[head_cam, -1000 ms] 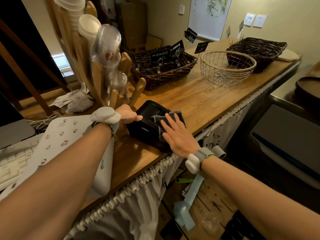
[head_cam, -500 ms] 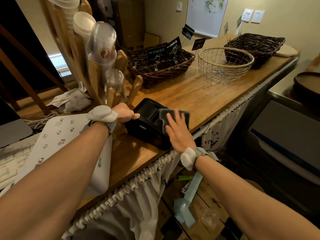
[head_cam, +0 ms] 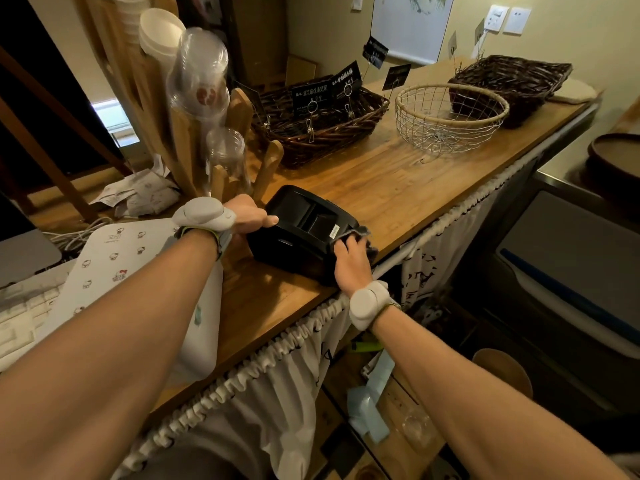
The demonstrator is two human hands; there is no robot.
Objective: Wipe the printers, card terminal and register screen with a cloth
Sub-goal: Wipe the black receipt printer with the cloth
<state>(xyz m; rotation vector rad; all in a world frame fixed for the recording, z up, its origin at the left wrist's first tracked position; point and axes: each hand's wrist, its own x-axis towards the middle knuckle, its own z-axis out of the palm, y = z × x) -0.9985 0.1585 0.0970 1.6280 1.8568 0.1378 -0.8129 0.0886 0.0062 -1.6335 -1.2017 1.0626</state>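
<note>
We see the black printer (head_cam: pixel 304 233) at the counter (head_cam: pixel 398 192) edge — our left hand (head_cam: pixel 249 216) rests its grip on the printer's left side, while our right hand (head_cam: pixel 349 261) presses the dark cloth (head_cam: pixel 363 233) against its right side — fingers closed over the cloth.

Right hand (head_cam: pixel 351 261) presses the cloth (head_cam: pixel 362 237) on the printer (head_cam: pixel 304 230) side at the counter (head_cam: pixel 391 188) edge. Beyond that grip, open wood runs to the wire basket (head_cam: pixel 450 114). Past the left hand (head_cam: pixel 249 216), a cup rack (head_cam: pixel 221 157) blocks passage.
</note>
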